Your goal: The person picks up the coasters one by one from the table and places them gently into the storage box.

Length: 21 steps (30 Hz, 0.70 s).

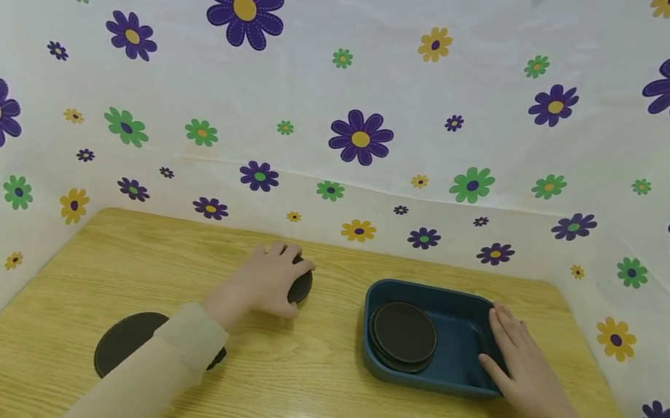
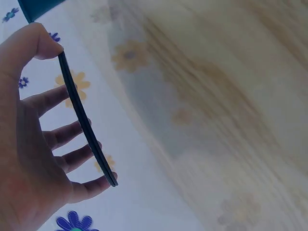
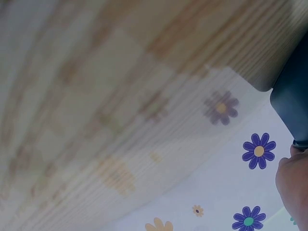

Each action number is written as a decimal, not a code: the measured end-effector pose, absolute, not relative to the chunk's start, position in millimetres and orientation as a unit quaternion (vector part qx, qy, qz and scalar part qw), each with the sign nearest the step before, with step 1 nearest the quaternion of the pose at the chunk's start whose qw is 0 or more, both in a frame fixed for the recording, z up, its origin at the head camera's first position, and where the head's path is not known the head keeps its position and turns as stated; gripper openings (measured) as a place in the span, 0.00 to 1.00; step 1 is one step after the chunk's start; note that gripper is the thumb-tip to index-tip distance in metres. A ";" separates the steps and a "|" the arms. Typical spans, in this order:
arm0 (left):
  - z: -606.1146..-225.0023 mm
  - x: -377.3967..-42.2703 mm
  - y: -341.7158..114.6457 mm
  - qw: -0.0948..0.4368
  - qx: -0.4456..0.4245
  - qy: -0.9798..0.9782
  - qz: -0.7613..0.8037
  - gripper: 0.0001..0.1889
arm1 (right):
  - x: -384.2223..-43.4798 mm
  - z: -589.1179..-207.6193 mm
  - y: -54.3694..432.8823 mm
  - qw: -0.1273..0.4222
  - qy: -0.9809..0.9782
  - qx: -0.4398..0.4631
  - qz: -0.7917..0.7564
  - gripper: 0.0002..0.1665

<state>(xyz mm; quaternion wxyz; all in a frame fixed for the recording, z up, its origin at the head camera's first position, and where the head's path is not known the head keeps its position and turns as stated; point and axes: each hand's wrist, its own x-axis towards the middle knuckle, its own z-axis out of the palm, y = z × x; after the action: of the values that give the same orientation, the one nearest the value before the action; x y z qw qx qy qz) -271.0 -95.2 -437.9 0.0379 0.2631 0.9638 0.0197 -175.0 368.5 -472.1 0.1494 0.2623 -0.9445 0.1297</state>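
My left hand (image 1: 266, 277) grips a thin round black disc (image 1: 300, 283), thumb and fingers spread along its edge, over the back middle of the table. In the left wrist view the disc (image 2: 86, 125) shows edge-on, with a line along its rim. My right hand (image 1: 512, 361) rests on the right end of a dark blue rectangular box (image 1: 432, 385), its fingers mostly straight on the rim. Inside the box, at its left end, lies a stack of black discs (image 1: 404, 332). Part of the right hand (image 3: 292, 180) touches the rim in the right wrist view.
A larger black disc (image 1: 127, 344) lies at the left, partly hidden under my left sleeve (image 1: 164, 358). The wooden table (image 1: 305, 389) is bordered at the back and sides by a white cloth (image 1: 300, 100) printed with flowers.
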 end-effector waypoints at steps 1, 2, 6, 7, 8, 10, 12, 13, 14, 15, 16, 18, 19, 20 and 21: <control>-436.5 -270.4 -92.5 0.037 0.269 0.962 0.017 0.43 | -174.9 -472.3 368.4 0.149 -0.945 0.262 0.129 0.44; -435.2 -269.7 -89.9 0.035 0.275 0.961 0.016 0.42 | -174.8 -472.6 368.5 0.148 -0.945 0.262 0.129 0.44; -432.2 -267.7 -80.2 0.025 0.301 0.953 0.005 0.41 | -174.6 -473.2 368.4 0.148 -0.945 0.261 0.130 0.45; -431.5 -267.2 -77.8 0.025 0.306 0.952 0.003 0.40 | -174.7 -473.4 368.3 0.148 -0.945 0.261 0.130 0.45; -430.0 -266.4 -75.4 0.024 0.312 0.950 0.004 0.40 | -174.9 -473.5 368.2 0.149 -0.945 0.262 0.130 0.45; -426.8 -264.8 -70.3 0.023 0.321 0.947 0.005 0.39 | -175.2 -473.8 368.2 0.151 -0.944 0.263 0.130 0.45; -423.6 -263.2 -65.0 0.021 0.329 0.944 0.004 0.39 | -175.5 -474.2 368.3 0.152 -0.943 0.264 0.130 0.45; -422.0 -262.2 -62.4 0.019 0.333 0.943 0.000 0.39 | -175.5 -474.3 368.3 0.153 -0.943 0.265 0.130 0.45; -420.3 -261.4 -59.5 0.017 0.337 0.941 -0.001 0.39 | -175.6 -474.5 368.2 0.154 -0.943 0.265 0.130 0.45; -419.1 -261.0 -56.6 0.016 0.341 0.940 -0.002 0.39 | -175.6 -474.7 368.4 0.154 -0.943 0.265 0.130 0.45; -418.0 -260.5 -53.9 0.013 0.345 0.939 -0.004 0.39 | -175.7 -474.8 368.5 0.154 -0.943 0.265 0.130 0.45; -416.1 -259.5 -48.2 0.010 0.352 0.936 -0.011 0.39 | -175.9 -475.0 368.8 0.154 -0.943 0.265 0.129 0.45; -415.2 -258.8 -45.4 0.008 0.356 0.934 -0.012 0.39 | -176.0 -475.1 368.9 0.154 -0.943 0.265 0.128 0.45; -414.7 -258.4 -42.5 0.008 0.359 0.933 -0.013 0.39 | -176.1 -475.1 369.0 0.154 -0.943 0.265 0.128 0.45; -414.2 -257.8 -39.6 0.007 0.362 0.932 -0.014 0.39 | -176.1 -475.2 369.0 0.155 -0.943 0.265 0.128 0.45</control>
<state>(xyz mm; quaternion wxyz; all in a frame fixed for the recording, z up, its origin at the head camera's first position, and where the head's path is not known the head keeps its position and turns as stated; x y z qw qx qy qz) -257.8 -39.6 -414.2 0.0068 0.3624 0.9319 -0.0139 -176.1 369.0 -475.2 0.1551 0.2654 -0.9429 0.1280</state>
